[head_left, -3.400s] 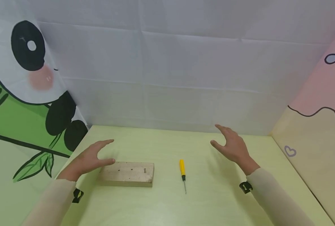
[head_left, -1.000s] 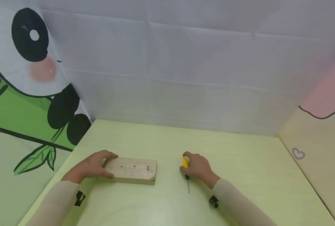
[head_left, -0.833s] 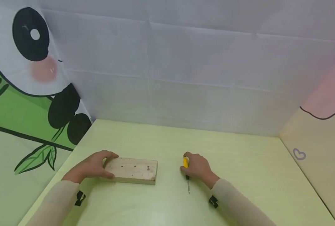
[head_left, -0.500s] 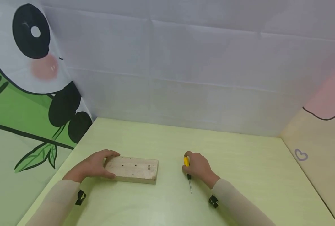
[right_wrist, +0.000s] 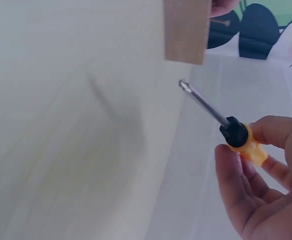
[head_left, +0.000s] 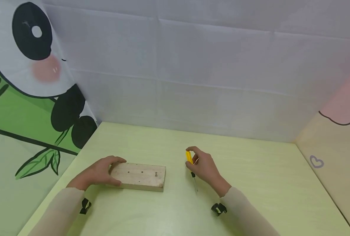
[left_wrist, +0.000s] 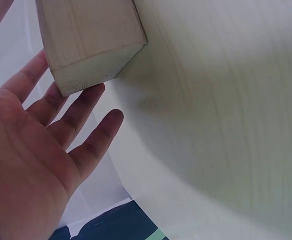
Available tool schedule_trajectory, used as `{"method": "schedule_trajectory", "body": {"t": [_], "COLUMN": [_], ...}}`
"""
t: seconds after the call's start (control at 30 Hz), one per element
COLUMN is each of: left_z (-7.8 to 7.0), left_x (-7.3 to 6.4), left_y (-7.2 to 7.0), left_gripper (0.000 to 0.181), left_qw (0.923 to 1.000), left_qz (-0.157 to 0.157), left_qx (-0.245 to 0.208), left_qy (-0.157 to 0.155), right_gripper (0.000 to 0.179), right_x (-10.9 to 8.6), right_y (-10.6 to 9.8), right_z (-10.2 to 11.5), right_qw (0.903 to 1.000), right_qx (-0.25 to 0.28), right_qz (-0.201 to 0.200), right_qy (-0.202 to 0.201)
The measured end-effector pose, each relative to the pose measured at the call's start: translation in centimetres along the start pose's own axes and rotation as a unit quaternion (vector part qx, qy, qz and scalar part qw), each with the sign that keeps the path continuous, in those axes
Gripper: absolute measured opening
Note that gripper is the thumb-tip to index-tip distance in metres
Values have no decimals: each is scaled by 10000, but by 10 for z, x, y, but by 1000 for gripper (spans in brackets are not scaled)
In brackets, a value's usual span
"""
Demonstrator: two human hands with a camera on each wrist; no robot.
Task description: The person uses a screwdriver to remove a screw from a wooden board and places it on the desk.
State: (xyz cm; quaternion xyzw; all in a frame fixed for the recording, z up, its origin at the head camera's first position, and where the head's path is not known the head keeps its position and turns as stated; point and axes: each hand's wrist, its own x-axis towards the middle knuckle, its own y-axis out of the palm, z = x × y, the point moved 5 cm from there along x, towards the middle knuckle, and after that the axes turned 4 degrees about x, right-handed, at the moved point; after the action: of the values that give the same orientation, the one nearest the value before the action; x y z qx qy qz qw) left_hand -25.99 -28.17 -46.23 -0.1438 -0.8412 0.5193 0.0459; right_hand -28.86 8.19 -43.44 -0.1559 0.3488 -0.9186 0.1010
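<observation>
My left hand [head_left: 99, 172] holds the left end of a pale wooden block [head_left: 142, 177], thumb along the near side and fingers at the far side. In the left wrist view, fingertips lie right at the end of the block [left_wrist: 91, 40]. Small dark holes dot its top. A screw [right_wrist: 219, 22] sticks out of the block in the right wrist view. Right of the block, my right hand [head_left: 205, 167] pinches a screwdriver [head_left: 189, 157] by its yellow handle. The metal shaft points down toward the table, and the cross-shaped tip [right_wrist: 184, 85] is clear of the surface.
The pale yellow table [head_left: 251, 183] is enclosed by a white sheet [head_left: 192, 65] behind, a cartoon-printed panel [head_left: 21, 114] on the left and a pink and cream panel [head_left: 340, 157] on the right. Black bands [head_left: 219, 208] sit at both wrists.
Both hands came in from above the table; the left took hold of the block. The right took the screwdriver and has lifted it, moving slightly away and left in the last half second.
</observation>
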Motion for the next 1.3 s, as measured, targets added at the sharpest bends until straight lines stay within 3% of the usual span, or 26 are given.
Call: {"method": "schedule_trajectory", "body": {"t": [0.3,0.53,0.8,0.97,1.3], "left_z": [2,4,5,6,7], "left_x": [-1,0,1,1,4], "left_y": [1,3,5,6,6], "left_gripper": [85,86,85,85,85], "left_qw": [9999,9994,9985,9984,9976], "left_qz": [-14,23,74,83,86], "left_qx": [-108,-291,-462,-447,-614], "left_qy": [-92,-211,-292,-348,-297], "right_gripper": [45,42,39,38,35], "right_x": [3,3,-5,-4,-3], "right_y": [-5,-3,-4,6,20], "right_z": [40,67,112,118,117], "right_qw": [9900,9735,9516,9437,9443], "right_qx": [1047,1703,2300,2464,2522], "right_qz": [-575,-808,-766,-831,-843], "right_qy": [-748,-1299,-1890,-2046,-1938]}}
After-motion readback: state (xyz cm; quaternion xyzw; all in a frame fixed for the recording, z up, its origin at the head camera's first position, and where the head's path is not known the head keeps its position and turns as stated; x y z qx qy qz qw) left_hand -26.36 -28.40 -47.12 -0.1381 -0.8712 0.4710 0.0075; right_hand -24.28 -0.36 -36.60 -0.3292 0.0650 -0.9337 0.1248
